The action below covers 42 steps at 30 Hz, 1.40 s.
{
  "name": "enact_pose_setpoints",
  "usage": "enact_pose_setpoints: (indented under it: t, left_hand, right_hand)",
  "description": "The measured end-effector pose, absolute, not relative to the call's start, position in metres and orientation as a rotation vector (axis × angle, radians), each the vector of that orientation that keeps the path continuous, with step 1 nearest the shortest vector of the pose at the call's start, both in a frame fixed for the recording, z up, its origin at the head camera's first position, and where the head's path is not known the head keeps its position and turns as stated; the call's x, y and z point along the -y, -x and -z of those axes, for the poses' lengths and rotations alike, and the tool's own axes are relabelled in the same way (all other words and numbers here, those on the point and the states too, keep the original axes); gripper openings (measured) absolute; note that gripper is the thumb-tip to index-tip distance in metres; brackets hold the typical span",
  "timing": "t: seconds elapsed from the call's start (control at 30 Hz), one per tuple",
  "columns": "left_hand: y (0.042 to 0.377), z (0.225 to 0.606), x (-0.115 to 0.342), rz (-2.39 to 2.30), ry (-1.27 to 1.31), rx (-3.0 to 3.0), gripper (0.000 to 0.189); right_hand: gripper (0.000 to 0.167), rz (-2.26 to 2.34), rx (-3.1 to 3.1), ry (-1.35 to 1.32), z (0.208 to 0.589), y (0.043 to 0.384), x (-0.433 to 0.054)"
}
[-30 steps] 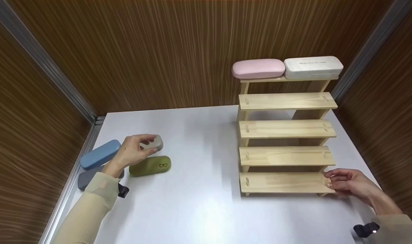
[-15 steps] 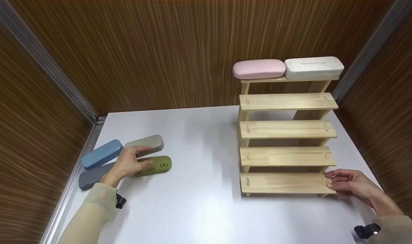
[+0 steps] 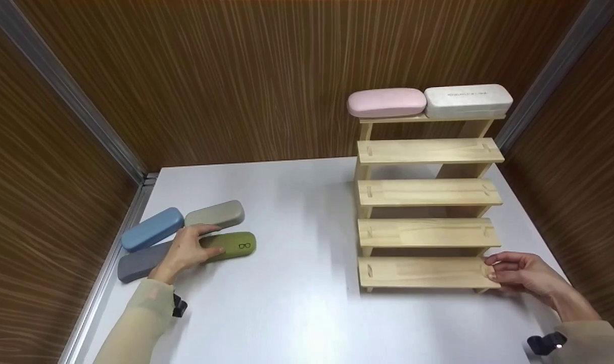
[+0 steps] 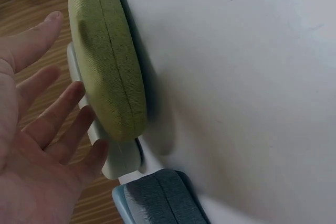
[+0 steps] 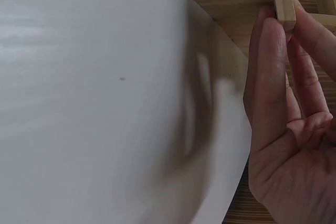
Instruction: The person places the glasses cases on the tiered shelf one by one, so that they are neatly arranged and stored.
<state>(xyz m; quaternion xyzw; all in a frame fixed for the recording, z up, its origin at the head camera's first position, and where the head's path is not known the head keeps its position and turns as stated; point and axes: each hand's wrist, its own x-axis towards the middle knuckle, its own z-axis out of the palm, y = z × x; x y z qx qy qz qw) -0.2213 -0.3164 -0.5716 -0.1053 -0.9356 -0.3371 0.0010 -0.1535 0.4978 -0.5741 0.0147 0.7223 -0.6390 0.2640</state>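
My left hand hovers over the green glasses case, thumb and fingers spread; the wrist view shows no grip on it. That case lies on the table, its left part hidden by the hand. Behind it lies a beige glasses case. A blue case and a grey case rest to the left, the grey one partly covered by the wrist. My right hand pinches the right end of the lowest board of a wooden tiered shelf, thumb and fingers on opposite faces in the right wrist view.
On the shelf's top tier stand a pink glasses case and a white case side by side. Wood-patterned panels close in the white table at the back and sides.
My left hand has moved from the beige case toward me, over the green case. The beige case shows more fully now. My right hand stays at the shelf end.
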Motion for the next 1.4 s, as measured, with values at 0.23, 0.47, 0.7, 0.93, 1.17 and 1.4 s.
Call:
enact_pose_setpoints:
  t: [0.23, 0.47, 0.7, 0.93, 1.17, 1.4]
  left_hand:
    - [0.221, 0.579, 0.317, 1.036, 0.35, 2.927, 0.052]
    - [0.218, 0.581, 0.318, 1.048, 0.31, 2.961, 0.054]
    - [0.215, 0.582, 0.318, 1.055, 0.355, 2.952, 0.049]
    - [0.21, 0.585, 0.32, 1.059, 0.347, 2.98, 0.056]
    - [0.208, 0.586, 0.319, 1.08, 0.325, 2.989, 0.056]
    - [0.206, 0.585, 0.314, 1.085, 0.259, 3.005, 0.053]
  right_hand:
    - [0.043, 1.715, -1.971, -0.071, 0.575, 0.152, -0.497]
    - [0.042, 1.73, -1.953, -0.088, 0.575, 0.15, -0.496]
    - [0.042, 1.751, -1.949, -0.107, 0.575, 0.148, -0.496]
    - [0.041, 1.79, -1.94, -0.088, 0.576, 0.148, -0.494]
    - [0.042, 1.863, -1.924, 0.002, 0.579, 0.145, -0.496]
    - [0.043, 1.922, -1.894, -0.028, 0.585, 0.142, -0.497]
